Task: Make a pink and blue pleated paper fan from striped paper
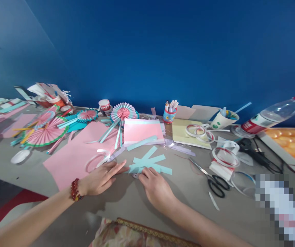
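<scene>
My left hand (102, 178) lies flat on the grey table, fingers stretched toward a small pile of light blue paper strips (149, 164); its fingertips touch the pile's left end and the edge of a pink paper sheet (72, 159). A red bead bracelet sits on that wrist. My right hand (156, 187) rests just below the strips, fingers curled and pressed on their lower edge, pinching something small I cannot make out. A loop of white tape (97, 159) lies on the pink sheet beside my left hand.
Black-handled scissors (213, 180) lie right of the strips. Tape rolls (199, 131), a yellow pad (185, 135), a pen cup (169, 115), a paper cup (223, 120) and a tipped plastic bottle (271, 115) stand behind. Folded paper fans (46, 132) crowd the left. Blue wall at back.
</scene>
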Demonstrator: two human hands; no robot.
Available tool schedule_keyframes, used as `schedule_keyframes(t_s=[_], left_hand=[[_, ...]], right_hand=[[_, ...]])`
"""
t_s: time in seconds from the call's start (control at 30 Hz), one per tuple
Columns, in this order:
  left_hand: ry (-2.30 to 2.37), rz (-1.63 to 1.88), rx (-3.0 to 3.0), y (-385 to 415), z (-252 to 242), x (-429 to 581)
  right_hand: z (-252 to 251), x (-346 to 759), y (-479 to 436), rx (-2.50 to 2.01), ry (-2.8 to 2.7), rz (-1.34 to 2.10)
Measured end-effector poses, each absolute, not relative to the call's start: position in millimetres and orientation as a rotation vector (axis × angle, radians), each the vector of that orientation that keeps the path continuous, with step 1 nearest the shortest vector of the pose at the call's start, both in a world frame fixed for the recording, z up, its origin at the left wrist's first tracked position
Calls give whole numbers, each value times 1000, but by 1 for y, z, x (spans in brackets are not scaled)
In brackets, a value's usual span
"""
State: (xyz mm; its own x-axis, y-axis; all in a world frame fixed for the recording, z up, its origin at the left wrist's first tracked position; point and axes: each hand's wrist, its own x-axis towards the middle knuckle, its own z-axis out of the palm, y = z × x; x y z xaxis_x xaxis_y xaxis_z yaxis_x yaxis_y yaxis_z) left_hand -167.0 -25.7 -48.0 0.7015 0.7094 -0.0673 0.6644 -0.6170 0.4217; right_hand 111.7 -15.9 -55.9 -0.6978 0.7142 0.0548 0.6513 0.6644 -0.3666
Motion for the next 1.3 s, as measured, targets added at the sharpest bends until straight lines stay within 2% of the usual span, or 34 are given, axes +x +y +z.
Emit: schedule_keyframes(t_s=[0.47, 0.87, 1.13, 1.3], left_hand=[[1060, 192, 2481, -25, -48, -166], [1030, 234, 2475, -25, -48, -166], [1167, 344, 2548, -23, -48, -136], [1245, 352, 2666, -6, -52, -108]], right_hand=[[-60, 101, -15, -1061, -2689, 422], [-57, 92, -28, -968, -2740, 502], [-39, 170, -17, -951, -2596, 653], [-38, 231, 11, -1110, -2330, 542]])
